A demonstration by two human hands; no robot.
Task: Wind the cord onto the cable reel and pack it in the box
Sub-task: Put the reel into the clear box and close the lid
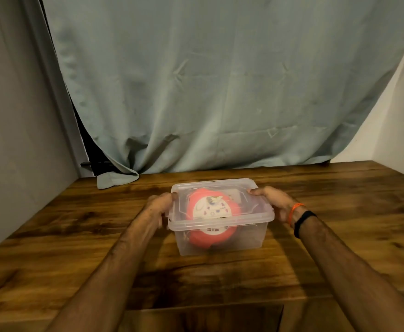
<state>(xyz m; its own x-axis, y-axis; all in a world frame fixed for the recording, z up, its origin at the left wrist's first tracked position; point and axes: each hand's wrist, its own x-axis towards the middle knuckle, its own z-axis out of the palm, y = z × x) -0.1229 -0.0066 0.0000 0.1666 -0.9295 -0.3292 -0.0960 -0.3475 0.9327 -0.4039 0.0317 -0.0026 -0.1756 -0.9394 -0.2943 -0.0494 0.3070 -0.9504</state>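
Your left hand: it holds the left end of the box. Your fingers curl around the rim, and your thumb sits on the lid's left corner.
Box: it is see-through plastic. It stands on the desk, right in the middle, between your two hands.
Lid: it is clear too, and it lies on top of the box.
Cable reel: it is pink with a white face. It sits inside the box, under the lid. You cannot see the cord well through the plastic.
Your right hand: it holds the right end of the box. Your thumb sits on the lid's corner. The other fingers go down behind the rim, out of sight.
Bands: an orange band and a black band are on your right wrist.
Desk: it is dark brown wood.
Curtain: it is pale blue-green and hangs behind the desk.
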